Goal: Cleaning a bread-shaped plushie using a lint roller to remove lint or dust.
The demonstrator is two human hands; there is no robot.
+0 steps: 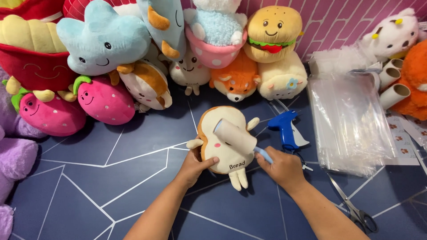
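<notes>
Head view, read left to right. At far left a heap of soft toys rests against the pink panelled wall (356, 20): a purple plush (15, 160), a pink strawberry plush (104, 100) and, above it, a pale blue cloud-shaped plush (104, 42); further right sits a tan burger-shaped plush (272, 32). On the dark blue counter with white angular lines (89, 186) lies the bread-slice-shaped plush toy with cream face and brown crust (218, 155), face up in the centre, just in front of the person. The left hand (195, 166) presses on the toy's lower left edge, fingers (211, 161) closed down on the fabric, apparently to pin it flat. The right hand (282, 169) has its fingers wrapped tight round the pale blue handle of a white lint roller (235, 136), whose drum lies slanted on the toy's face, seemingly placed to roll over the pile. Just right of the toy lies a blue plastic tagging gun (287, 129). Beyond it a stack of clear plastic bags (351, 124) spreads flat, with cardboard tubes (393, 82) at its far right corner and small white printed label sheets (402, 138) at the right edge. Steel scissors (356, 211) lie near the right forearm, and an orange plush (416, 75) sits at far right.
</notes>
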